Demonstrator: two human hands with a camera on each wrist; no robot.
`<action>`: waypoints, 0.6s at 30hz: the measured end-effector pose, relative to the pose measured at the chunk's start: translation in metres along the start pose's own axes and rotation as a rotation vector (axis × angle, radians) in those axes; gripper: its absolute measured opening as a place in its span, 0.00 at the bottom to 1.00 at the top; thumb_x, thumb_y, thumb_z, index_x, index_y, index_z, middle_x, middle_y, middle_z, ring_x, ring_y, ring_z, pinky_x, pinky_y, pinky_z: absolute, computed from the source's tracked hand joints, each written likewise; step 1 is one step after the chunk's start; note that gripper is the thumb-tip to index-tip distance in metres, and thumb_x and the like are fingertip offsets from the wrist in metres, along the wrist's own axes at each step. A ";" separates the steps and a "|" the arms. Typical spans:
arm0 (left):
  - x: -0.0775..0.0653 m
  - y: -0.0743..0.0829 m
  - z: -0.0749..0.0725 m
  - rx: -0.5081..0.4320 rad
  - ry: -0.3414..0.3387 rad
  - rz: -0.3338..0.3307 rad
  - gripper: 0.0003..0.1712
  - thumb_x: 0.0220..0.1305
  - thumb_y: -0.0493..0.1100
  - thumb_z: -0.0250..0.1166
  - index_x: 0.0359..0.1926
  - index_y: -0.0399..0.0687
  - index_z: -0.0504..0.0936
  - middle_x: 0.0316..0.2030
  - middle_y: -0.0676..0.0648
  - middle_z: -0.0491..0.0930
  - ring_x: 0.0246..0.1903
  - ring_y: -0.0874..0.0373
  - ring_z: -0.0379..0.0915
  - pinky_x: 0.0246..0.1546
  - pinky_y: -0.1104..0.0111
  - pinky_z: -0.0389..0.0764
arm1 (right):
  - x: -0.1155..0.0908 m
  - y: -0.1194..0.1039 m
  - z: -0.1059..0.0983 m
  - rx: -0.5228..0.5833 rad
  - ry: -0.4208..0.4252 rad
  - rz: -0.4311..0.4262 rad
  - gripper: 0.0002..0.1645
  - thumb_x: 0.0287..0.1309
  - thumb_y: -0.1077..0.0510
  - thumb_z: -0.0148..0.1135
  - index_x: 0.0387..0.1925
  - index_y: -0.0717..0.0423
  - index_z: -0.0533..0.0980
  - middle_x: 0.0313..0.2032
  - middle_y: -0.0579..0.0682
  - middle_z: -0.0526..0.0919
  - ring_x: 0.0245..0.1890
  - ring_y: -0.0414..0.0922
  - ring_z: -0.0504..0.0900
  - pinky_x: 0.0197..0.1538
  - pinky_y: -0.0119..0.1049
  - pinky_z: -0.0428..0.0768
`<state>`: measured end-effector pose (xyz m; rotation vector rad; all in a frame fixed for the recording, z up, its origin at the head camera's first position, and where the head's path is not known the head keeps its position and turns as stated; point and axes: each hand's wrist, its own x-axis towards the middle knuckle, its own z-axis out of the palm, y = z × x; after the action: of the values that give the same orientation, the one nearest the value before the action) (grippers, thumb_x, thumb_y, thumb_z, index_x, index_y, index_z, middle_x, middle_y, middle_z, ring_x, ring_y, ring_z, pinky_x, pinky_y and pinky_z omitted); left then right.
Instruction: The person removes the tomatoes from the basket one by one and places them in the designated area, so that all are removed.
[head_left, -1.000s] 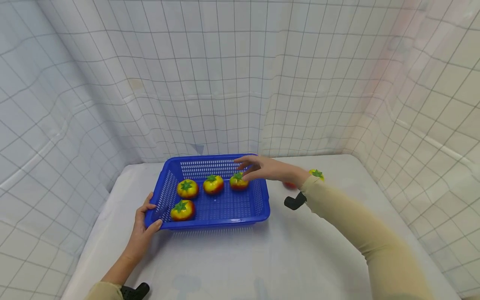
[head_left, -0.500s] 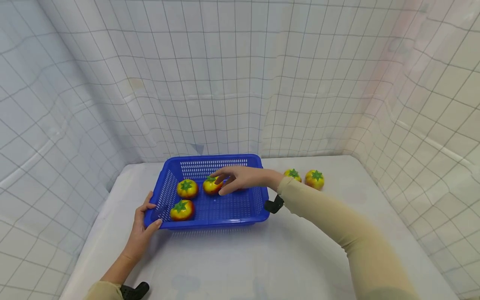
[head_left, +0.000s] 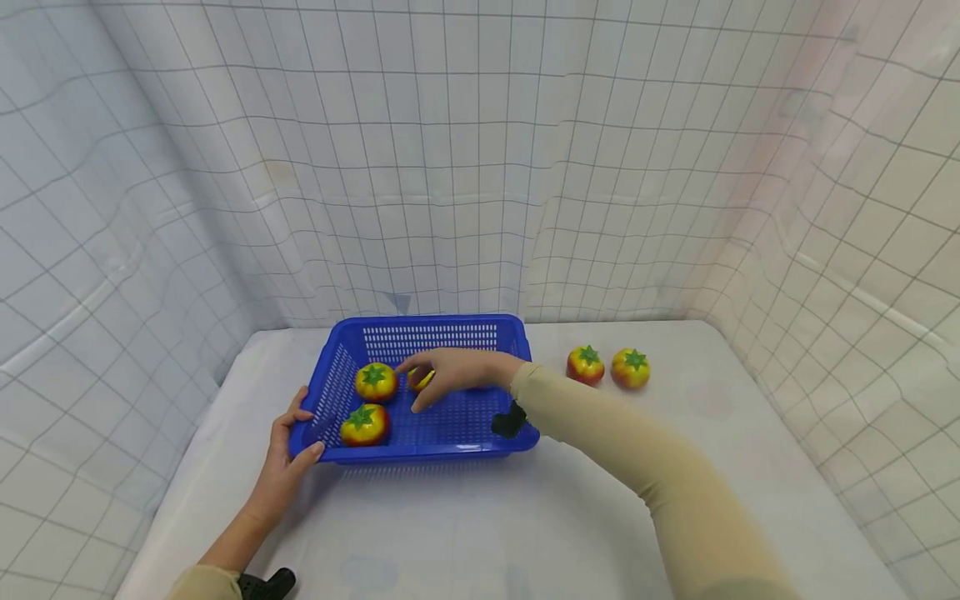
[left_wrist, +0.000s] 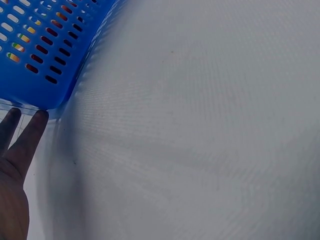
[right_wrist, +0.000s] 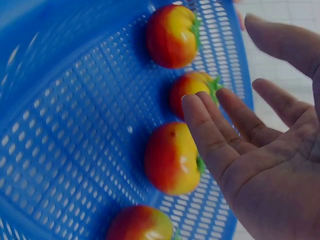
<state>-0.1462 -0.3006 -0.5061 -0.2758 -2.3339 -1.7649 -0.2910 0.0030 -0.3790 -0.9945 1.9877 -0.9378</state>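
Observation:
Several red-and-yellow tomatoes with green star-shaped tops stand in a blue perforated plastic basket (head_left: 427,455). Two are at its left end, a back-left tomato (head_left: 377,382) and a front-left tomato (head_left: 365,425). My left hand (head_left: 279,462) holds the basket's front-left corner, thumb on the front rim and fingers at the left side. Over the basket hovers my right hand (head_left: 450,371), fingers spread and nothing in its grasp. It partly covers a middle tomato (head_left: 422,379) in the head view. In the right wrist view its fingertips overlap a tomato (right_wrist: 187,92).
Right of the basket, two more tomatoes lie on the white-covered table (head_left: 600,500): a nearer one (head_left: 585,366) and a farther-right one (head_left: 631,369). White grid-patterned curtains (head_left: 480,167) enclose the back and both sides.
My right hand has moved left across the basket, from above the right-hand tomato past the middle one. Both tomatoes on the table are uncovered now. The left hand stays at the corner.

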 end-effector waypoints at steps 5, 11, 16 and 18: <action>-0.001 0.001 -0.001 0.005 -0.008 -0.004 0.26 0.74 0.34 0.52 0.66 0.42 0.52 0.82 0.51 0.36 0.78 0.38 0.34 0.58 0.84 0.62 | 0.016 -0.001 0.012 0.081 -0.022 0.071 0.42 0.58 0.59 0.75 0.72 0.56 0.68 0.63 0.63 0.75 0.49 0.43 0.82 0.54 0.40 0.82; -0.001 0.000 0.000 -0.008 -0.005 -0.010 0.25 0.74 0.33 0.52 0.65 0.41 0.52 0.82 0.51 0.36 0.78 0.37 0.34 0.59 0.84 0.62 | 0.027 -0.001 0.020 0.094 -0.022 0.118 0.40 0.59 0.62 0.74 0.71 0.59 0.69 0.59 0.64 0.78 0.48 0.48 0.84 0.56 0.49 0.81; -0.001 0.000 0.001 0.013 -0.002 -0.015 0.26 0.74 0.35 0.53 0.65 0.42 0.52 0.82 0.52 0.36 0.78 0.37 0.34 0.58 0.84 0.62 | 0.035 -0.004 0.026 0.128 -0.020 0.189 0.40 0.60 0.62 0.73 0.71 0.59 0.68 0.53 0.56 0.82 0.53 0.54 0.83 0.57 0.50 0.81; -0.001 0.000 0.001 0.011 -0.004 -0.014 0.26 0.74 0.35 0.52 0.66 0.42 0.52 0.82 0.53 0.36 0.78 0.36 0.34 0.58 0.84 0.63 | 0.038 -0.005 0.029 0.135 -0.024 0.212 0.40 0.60 0.62 0.73 0.72 0.59 0.68 0.58 0.56 0.79 0.52 0.51 0.83 0.56 0.49 0.81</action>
<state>-0.1455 -0.2997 -0.5064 -0.2614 -2.3535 -1.7586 -0.2824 -0.0404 -0.3987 -0.7024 1.9373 -0.9245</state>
